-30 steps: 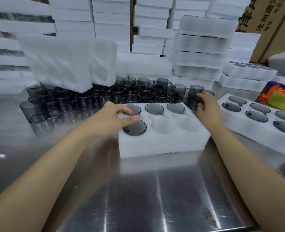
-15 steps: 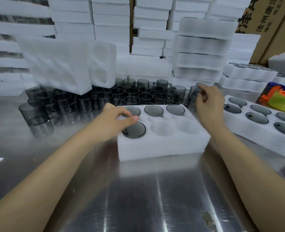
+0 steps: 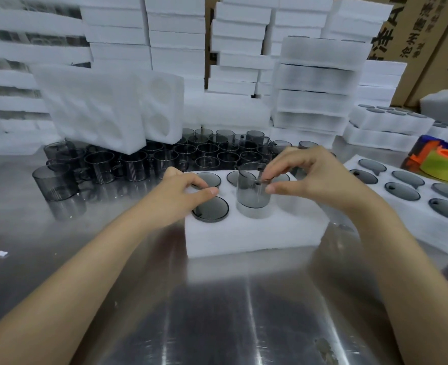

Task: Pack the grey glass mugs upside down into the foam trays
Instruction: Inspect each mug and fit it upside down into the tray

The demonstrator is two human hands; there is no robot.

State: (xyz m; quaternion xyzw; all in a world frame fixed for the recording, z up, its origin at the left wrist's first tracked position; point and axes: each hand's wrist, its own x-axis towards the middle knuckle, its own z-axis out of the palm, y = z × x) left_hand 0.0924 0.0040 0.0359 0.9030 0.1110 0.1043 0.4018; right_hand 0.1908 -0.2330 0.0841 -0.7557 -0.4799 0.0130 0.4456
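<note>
Right hand (image 3: 320, 180), back from the loose mugs (image 3: 207, 151) behind, now holds a grey mug (image 3: 252, 191) at the front-middle pocket of the foam tray (image 3: 257, 233), fingers pinching its handle. Left hand (image 3: 180, 191): fingers loosely bent, tips resting on the tray's left end, holding nothing. Step: seating. Confirm that you have it mouth down, centre it, lower straight, press level with the seated mugs (image 3: 210, 209). Item: smoky translucent glass, straight-walled; which end is up is unclear.
</note>
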